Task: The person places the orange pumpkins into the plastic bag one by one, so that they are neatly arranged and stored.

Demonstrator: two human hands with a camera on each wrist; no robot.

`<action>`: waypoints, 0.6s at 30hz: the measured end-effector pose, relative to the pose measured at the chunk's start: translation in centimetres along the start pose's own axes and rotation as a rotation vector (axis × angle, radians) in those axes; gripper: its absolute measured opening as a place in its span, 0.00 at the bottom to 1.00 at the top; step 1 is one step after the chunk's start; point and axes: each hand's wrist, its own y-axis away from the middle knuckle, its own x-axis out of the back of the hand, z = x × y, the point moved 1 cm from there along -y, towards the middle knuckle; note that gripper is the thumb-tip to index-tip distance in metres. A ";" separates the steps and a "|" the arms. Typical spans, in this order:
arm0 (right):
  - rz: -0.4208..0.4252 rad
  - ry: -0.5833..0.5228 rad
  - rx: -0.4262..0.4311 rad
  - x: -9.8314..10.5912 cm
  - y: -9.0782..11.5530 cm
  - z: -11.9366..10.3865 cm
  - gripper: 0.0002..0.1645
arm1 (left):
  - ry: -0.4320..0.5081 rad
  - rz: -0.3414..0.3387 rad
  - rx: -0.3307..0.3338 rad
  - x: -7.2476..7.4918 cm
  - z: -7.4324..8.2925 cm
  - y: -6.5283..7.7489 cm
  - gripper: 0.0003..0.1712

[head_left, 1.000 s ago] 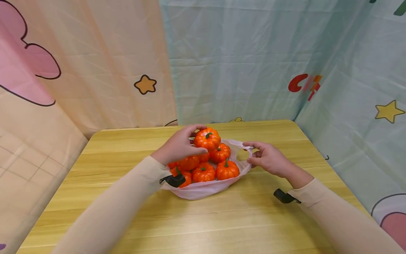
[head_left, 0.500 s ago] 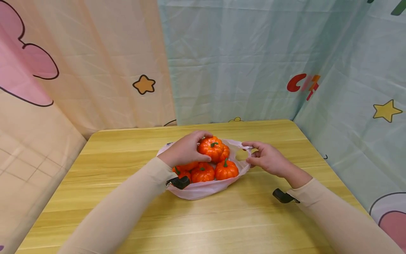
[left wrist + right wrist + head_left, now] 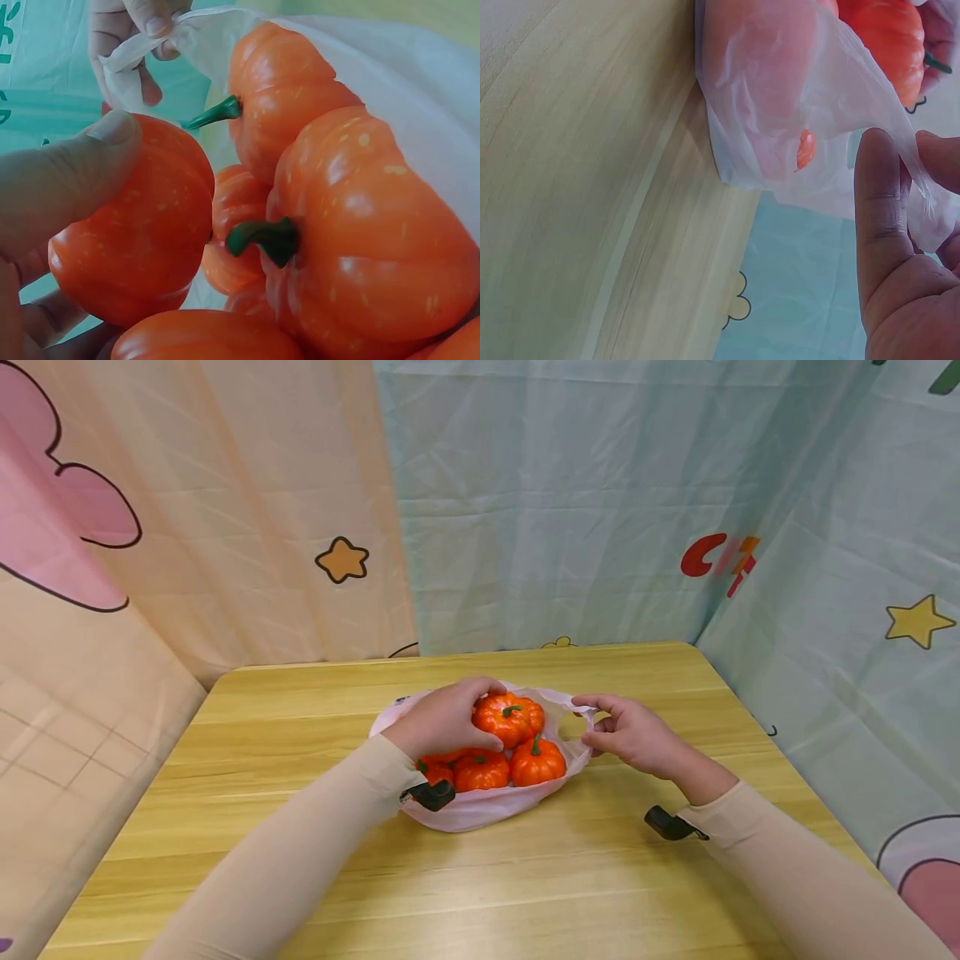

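A thin white plastic bag (image 3: 480, 811) lies open on the table, filled with several small orange pumpkins (image 3: 537, 763) with green stems. My left hand (image 3: 444, 720) reaches over the bag's left side and grips one pumpkin (image 3: 501, 718), thumb on the near side and fingers behind it. The left wrist view has that held pumpkin (image 3: 142, 225) beside others in the bag. At the bag's right end my right hand (image 3: 636, 737) pinches a handle loop. In the right wrist view, thumb and fingers squeeze the bag's handle (image 3: 928, 199). The left hand covers part of the pile.
A wooden table (image 3: 600, 877) carries the bag near its middle. Patterned cloth curtains (image 3: 555, 510) stand behind the table's far edge and along both sides. A black wrist camera (image 3: 431, 795) overhangs the bag's near left side.
My left hand has lowered its pumpkin and shifted it slightly right, from above the pile down among the others. The right hand keeps its pinch on the handle, nearly still.
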 end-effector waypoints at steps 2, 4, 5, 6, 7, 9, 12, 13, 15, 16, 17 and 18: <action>0.000 0.002 -0.004 -0.1 0.0 0.0 0.36 | -0.025 0.004 0.000 -0.2 0.0 0.0 0.42; 0.000 0.004 -0.007 -0.1 0.0 -0.1 0.36 | -0.047 0.010 -0.001 -0.4 0.0 -0.1 0.42; 0.000 0.006 -0.008 -0.1 0.0 -0.1 0.36 | -0.057 0.014 0.000 -0.5 0.1 -0.1 0.42; 0.000 0.007 -0.008 -0.1 0.0 -0.1 0.36 | -0.067 0.017 0.001 -0.6 0.1 -0.1 0.42; 0.000 0.009 -0.010 -0.1 0.0 -0.1 0.36 | -0.079 0.020 0.003 -0.7 0.2 0.0 0.42; 0.001 0.012 -0.011 -0.1 0.0 -0.2 0.36 | -0.101 0.025 0.005 -0.8 0.2 0.0 0.42; 0.002 0.017 -0.011 -0.1 0.1 -0.2 0.36 | -0.138 0.030 0.007 -0.9 0.3 0.1 0.42; 0.002 0.017 -0.011 -0.1 0.1 -0.2 0.36 | -0.148 0.030 0.006 -1.0 0.3 0.1 0.42; 0.003 0.014 -0.011 -0.2 0.1 -0.3 0.35 | -0.165 0.029 0.005 -1.1 0.3 0.2 0.43; 0.002 0.011 -0.010 -0.2 0.1 -0.2 0.35 | -0.174 0.029 0.004 -1.1 0.3 0.2 0.43; 0.001 0.010 -0.005 -0.2 0.1 -0.2 0.35 | -0.182 0.028 0.003 -1.2 0.3 0.2 0.43; 0.000 0.010 -0.001 -0.3 0.1 -0.2 0.35 | -0.191 0.028 0.002 -1.2 0.3 0.2 0.43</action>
